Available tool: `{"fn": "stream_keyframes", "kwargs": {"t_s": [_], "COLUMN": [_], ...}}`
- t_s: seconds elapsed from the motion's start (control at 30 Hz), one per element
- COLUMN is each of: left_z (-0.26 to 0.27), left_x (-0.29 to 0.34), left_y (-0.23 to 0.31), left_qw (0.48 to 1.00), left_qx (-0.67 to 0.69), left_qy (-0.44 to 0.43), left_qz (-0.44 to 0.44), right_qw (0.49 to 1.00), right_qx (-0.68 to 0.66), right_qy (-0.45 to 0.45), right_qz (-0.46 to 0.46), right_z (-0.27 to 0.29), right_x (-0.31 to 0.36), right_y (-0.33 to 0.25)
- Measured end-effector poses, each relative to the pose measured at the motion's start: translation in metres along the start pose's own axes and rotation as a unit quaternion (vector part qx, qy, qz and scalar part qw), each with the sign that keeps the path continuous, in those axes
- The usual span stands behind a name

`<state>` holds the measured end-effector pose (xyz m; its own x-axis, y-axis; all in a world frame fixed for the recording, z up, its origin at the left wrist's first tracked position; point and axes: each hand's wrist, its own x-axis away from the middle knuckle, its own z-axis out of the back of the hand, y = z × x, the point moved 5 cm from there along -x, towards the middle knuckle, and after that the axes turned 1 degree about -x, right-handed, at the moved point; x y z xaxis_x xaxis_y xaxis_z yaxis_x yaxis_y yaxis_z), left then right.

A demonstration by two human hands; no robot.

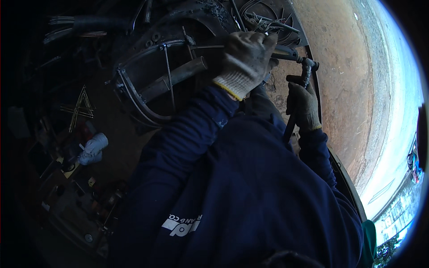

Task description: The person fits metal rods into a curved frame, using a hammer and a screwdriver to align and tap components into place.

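My left hand [250, 58], in a grey knit glove with a yellow-edged cuff, is closed round a dark, tapered rod-like piece [286, 52] that sticks out to the right. What lies inside the fist is hidden. My right hand [304, 106], also gloved, is closed round the handle of a hammer [307, 71]. The hammer's head is beside the right end of the rod-like piece; I cannot tell whether they touch. Left of my left hand stands a curved metal frame [138, 98] with thin crossbars, and a grey pipe [178, 78] lies across it.
Cables and rods lie in a loose heap [272, 22] at the far table edge. Two metal rings [153, 40] sit by the frame. Bundled thin rods [80, 109] and a white crumpled item [94, 148] are at left. Brown ground [344, 89] stretches to the right.
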<state>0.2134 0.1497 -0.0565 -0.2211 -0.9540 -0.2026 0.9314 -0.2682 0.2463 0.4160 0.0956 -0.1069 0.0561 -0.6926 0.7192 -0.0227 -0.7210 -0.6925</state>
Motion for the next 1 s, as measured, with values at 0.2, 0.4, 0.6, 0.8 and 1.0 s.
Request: {"fn": "stream_keyframes", "kwargs": {"t_s": [0.2,0.4,0.6,0.8,1.0], "left_z": [0.010,0.032,0.038,0.014,0.074], "left_x": [-0.023,-0.025,-0.026,-0.018,-0.047], "left_y": [-0.001,-0.003,-0.003,0.004,-0.030], "left_qw": [0.993,0.982,0.971,0.994,0.957], "left_qx": [0.118,0.173,0.218,0.101,0.246], "left_qy": [-0.002,0.068,0.090,-0.022,0.124], "left_qz": [0.032,0.043,0.044,0.033,0.087], "right_qw": [0.998,1.000,1.000,0.999,0.998], "right_qx": [-0.060,-0.021,0.022,0.024,0.042], "right_qy": [0.014,0.012,-0.010,-0.023,-0.041], "right_qz": [0.009,-0.001,0.016,0.028,0.024], "right_z": [0.005,0.021,0.028,0.029,0.037], "right_x": [-0.023,-0.052,-0.073,-0.078,-0.084], "right_y": [-0.002,-0.015,-0.034,-0.042,-0.045]}}
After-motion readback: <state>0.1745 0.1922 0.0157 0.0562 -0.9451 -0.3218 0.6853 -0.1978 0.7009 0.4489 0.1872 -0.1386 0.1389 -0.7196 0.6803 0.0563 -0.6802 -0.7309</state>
